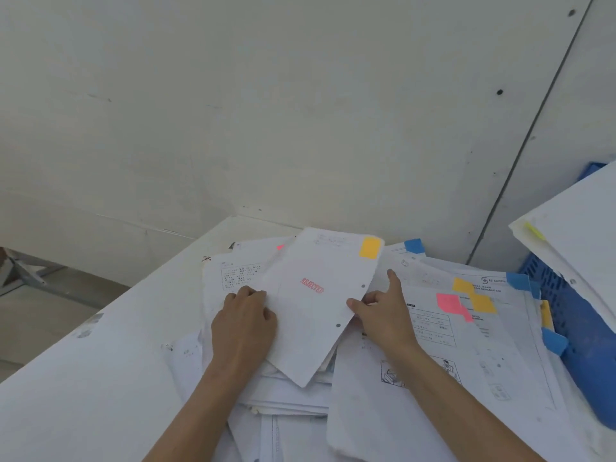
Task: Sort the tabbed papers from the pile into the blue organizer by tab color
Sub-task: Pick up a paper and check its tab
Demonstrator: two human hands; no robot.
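Observation:
A white sheet point(310, 305) with a red "REJECTED" stamp and a yellow tab point(370, 248) at its top right corner lies on top of the paper pile point(466, 361). My left hand point(245, 323) pinches the sheet's left edge. My right hand point(383, 313) grips its right edge, with the forefinger stretched out. Other papers in the pile show a pink tab point(450, 305), yellow tabs point(480, 300) and blue tabs point(518, 281). The blue organizer point(583, 345) stands at the right, holding a sheet with a yellow-green tab point(535, 231).
The pile lies on a white table point(100, 378) that stands against a white wall point(266, 111). The table's left edge drops to the floor point(36, 308). A dark seam runs down the wall at the right.

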